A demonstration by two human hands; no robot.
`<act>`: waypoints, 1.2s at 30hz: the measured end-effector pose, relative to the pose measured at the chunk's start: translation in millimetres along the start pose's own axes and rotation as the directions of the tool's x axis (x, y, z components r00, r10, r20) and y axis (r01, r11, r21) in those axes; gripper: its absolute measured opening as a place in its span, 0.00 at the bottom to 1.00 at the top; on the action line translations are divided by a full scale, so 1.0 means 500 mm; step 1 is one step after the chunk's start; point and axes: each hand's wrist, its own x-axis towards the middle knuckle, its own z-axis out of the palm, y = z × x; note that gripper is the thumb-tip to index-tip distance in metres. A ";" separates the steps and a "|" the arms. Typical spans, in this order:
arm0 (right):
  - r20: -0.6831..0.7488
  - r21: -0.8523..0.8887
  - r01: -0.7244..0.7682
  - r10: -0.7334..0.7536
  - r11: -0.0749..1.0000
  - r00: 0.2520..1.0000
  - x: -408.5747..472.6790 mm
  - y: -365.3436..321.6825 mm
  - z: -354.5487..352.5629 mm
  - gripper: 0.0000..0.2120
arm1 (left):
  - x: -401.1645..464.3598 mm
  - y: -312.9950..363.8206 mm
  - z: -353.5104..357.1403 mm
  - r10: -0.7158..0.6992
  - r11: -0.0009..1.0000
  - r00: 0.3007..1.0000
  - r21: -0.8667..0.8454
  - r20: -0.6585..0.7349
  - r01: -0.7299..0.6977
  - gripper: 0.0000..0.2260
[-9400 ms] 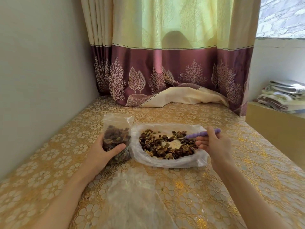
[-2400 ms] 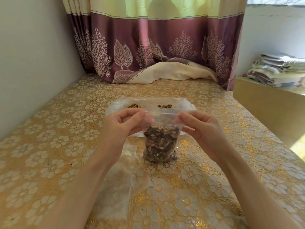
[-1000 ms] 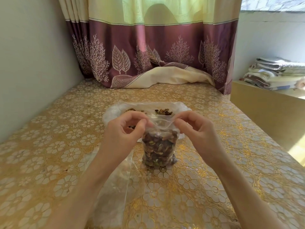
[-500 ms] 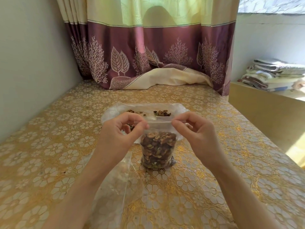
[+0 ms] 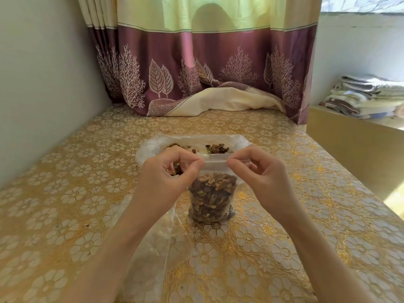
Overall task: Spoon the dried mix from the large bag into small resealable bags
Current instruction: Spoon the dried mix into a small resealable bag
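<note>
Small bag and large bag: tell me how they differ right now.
The small bag stands upright, packed nearly full; the large bag lies low behind it, with only scattered mix showing. The left hand and right hand pinch the small bag's top strip; nobody touches the large bag, whose mouth lies open. Both are clear plastic holding the same mix.

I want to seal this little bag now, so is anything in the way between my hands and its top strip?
Nothing visible is. Your left hand and right hand already pinch the top strip of the small bag at either end, and the stretch between them looks bare. The large bag sits behind, beyond the strip.
</note>
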 end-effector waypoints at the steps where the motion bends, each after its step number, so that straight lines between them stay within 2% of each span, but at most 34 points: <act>1: -0.002 -0.010 0.006 -0.006 1.000 1.000 0.000 0.000 0.000 0.12 | 0.000 0.000 0.002 0.006 1.000 1.000 0.004 -0.016 -0.006 0.09; 7: 0.002 -0.022 0.037 -0.037 0.999 0.999 -0.002 0.002 0.002 0.12 | -0.001 0.000 0.003 0.029 0.999 0.999 0.031 -0.016 -0.028 0.08; 13: 0.028 -0.044 0.008 -0.006 0.999 1.000 -0.003 0.003 0.001 0.09 | -0.006 0.018 0.008 0.103 0.992 0.995 0.072 0.010 -0.104 0.10; 22: 0.037 -0.084 0.075 -0.072 0.994 0.997 -0.003 0.000 0.007 0.10 | -0.007 0.022 0.011 0.089 0.993 0.996 0.075 -0.012 -0.088 0.09; 27: 0.062 -0.109 0.108 -0.102 0.988 0.993 -0.005 0.000 0.008 0.08 | -0.005 0.017 0.015 0.052 0.998 0.998 0.031 0.022 -0.053 0.07; 31: 0.078 -0.171 0.158 -0.147 0.972 0.986 -0.005 0.004 0.015 0.06 | -0.005 0.013 0.019 0.044 0.999 0.999 0.031 0.023 -0.045 0.02; 36: 0.067 -0.164 0.178 -0.169 0.970 0.983 -0.004 0.007 0.016 0.05 | -0.007 0.012 0.019 0.050 0.998 0.998 0.022 0.022 -0.051 0.03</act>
